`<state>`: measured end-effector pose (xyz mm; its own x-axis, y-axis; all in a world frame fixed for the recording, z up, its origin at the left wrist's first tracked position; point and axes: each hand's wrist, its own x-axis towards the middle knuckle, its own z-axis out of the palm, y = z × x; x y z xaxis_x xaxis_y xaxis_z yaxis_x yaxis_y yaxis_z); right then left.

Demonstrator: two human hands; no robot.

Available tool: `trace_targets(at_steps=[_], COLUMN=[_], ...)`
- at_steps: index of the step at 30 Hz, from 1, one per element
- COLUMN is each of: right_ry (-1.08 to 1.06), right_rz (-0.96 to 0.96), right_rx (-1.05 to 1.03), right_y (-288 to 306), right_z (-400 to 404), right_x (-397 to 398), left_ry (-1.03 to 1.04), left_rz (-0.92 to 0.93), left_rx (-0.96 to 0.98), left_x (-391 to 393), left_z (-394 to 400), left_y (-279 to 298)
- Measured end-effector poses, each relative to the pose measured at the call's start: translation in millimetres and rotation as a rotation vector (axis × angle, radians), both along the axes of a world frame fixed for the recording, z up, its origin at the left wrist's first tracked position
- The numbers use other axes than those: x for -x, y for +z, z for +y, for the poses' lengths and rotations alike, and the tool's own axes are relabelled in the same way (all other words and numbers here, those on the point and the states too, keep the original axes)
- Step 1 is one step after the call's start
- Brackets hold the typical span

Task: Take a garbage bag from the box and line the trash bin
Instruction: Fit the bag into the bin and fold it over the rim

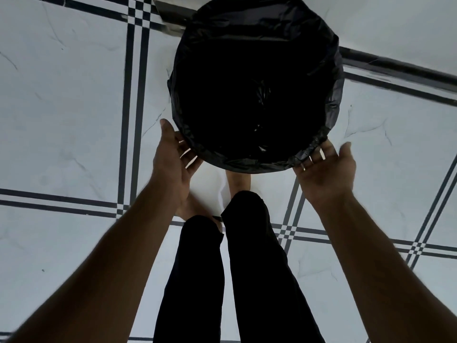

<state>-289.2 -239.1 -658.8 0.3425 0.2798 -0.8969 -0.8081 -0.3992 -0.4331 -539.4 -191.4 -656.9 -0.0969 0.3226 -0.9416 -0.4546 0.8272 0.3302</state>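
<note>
A round trash bin stands on the floor straight below me, and a black garbage bag (331, 78) covers it inside and over the rim. The bag's edge (247, 166) is folded down around the outside of the rim, so the bin's own wall is hidden. My left hand (173, 158) is at the near left of the rim, fingers spread, with the fingertips against the folded plastic. My right hand (326, 169) mirrors it at the near right, palm turned to the bin and fingers apart. Neither hand is closed on anything.
A grey boxy object (170, 13) sits behind the bin at the top, mostly hidden by it. The floor (61, 107) is white tile with dark stripe lines. My legs in black trousers (247, 256) and bare feet stand just in front of the bin.
</note>
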Motion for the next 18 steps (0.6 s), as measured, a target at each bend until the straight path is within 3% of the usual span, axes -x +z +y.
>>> trace_targets(at_steps=[4,6,8,9,11,14,18], right_ry=[0.044,0.189,0.381,0.510,0.773,1.147,1.734], right_rz=[-0.049,-0.338,-0.832,-1.040,-1.243,-1.279,-1.200], right_rx=[0.076,0.244,0.284,0.175,-0.106,-0.264,-0.132], right_y=[14.4,19.5,25.3,31.5,41.4,27.3,-46.8], right_z=[1.9,4.2,7.7,11.1,25.4,66.6,120.0], right_x=[0.4,8.9,16.3,21.1,33.3,53.7,62.7], left_ry=[0.059,0.090,0.097,0.096,0.079,0.038,0.019], left_rz=[-0.094,-0.124,-0.136,-0.137,-0.139,-0.159,-0.180], left_rx=[0.036,0.051,0.047,0.045,0.037,0.003,-0.055], left_x=[-6.0,-6.1,-6.4,-6.5,-6.5,-3.8,3.2], left_z=[-5.7,-7.6,-8.0,-8.2,-7.4,-6.1,-8.1], left_y=[6.9,7.9,8.7,8.6,9.0,7.1,0.6])
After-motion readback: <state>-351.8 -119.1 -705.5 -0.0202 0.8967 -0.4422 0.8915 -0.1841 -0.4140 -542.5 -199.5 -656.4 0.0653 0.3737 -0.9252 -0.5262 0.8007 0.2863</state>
